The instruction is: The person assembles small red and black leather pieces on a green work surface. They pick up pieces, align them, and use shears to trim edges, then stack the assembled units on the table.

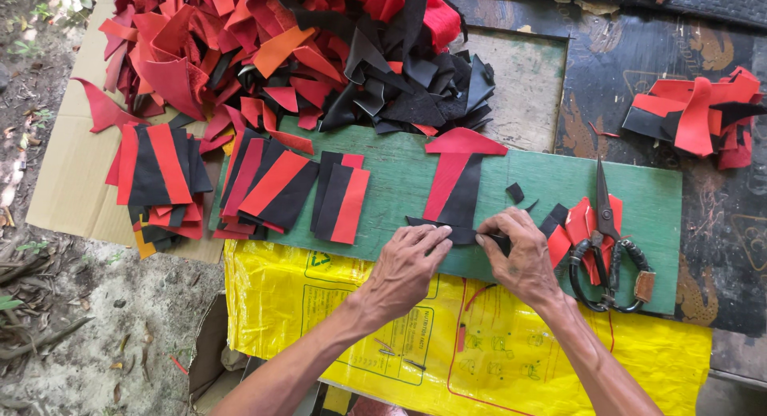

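My left hand [407, 264] and my right hand [521, 252] press side by side on a black strip [447, 229] at the near edge of a green board [639, 194]. The strip lies across the foot of a joined red and black piece [454, 188] topped by a red cap-shaped piece [463, 140]. My fingers pinch the strip's ends flat against the board. Black-handled scissors [605, 248] lie closed on red scraps just right of my right hand.
Stacks of red-and-black striped pieces [276, 188] lie on the board's left and on cardboard [68, 172]. A big heap of red, orange and black offcuts [296, 49] fills the back. More pieces [695, 112] sit at right. A yellow sack [495, 352] hangs below.
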